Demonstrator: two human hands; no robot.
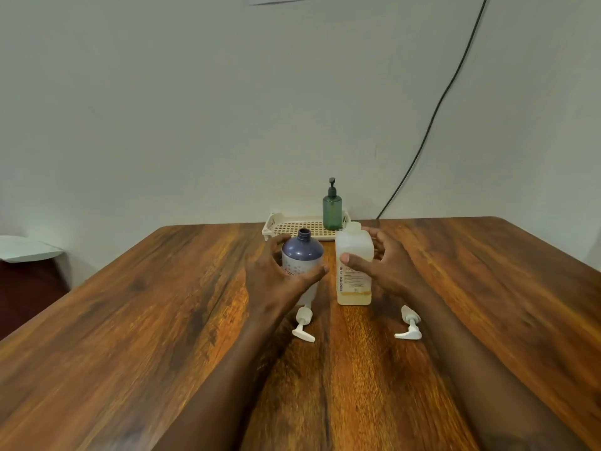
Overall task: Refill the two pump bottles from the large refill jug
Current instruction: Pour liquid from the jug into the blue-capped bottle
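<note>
A purple-topped bottle (302,252) with an open neck stands on the wooden table (162,304). My left hand (270,275) is wrapped around its left side and front. Next to it on the right stands a square translucent bottle (354,288) with a printed label and a little yellowish liquid at the bottom. My right hand (390,265) curls around its right side, thumb on the label. Two white pump heads lie on the table: the left pump head (304,323) in front of the purple bottle, the right pump head (410,323) under my right wrist.
A green pump bottle (332,209) with its dark pump fitted stands in a cream perforated tray (292,227) at the table's far edge, against the wall. A black cable (439,109) runs down the wall at the right. A white object (26,249) sits off the table's left side.
</note>
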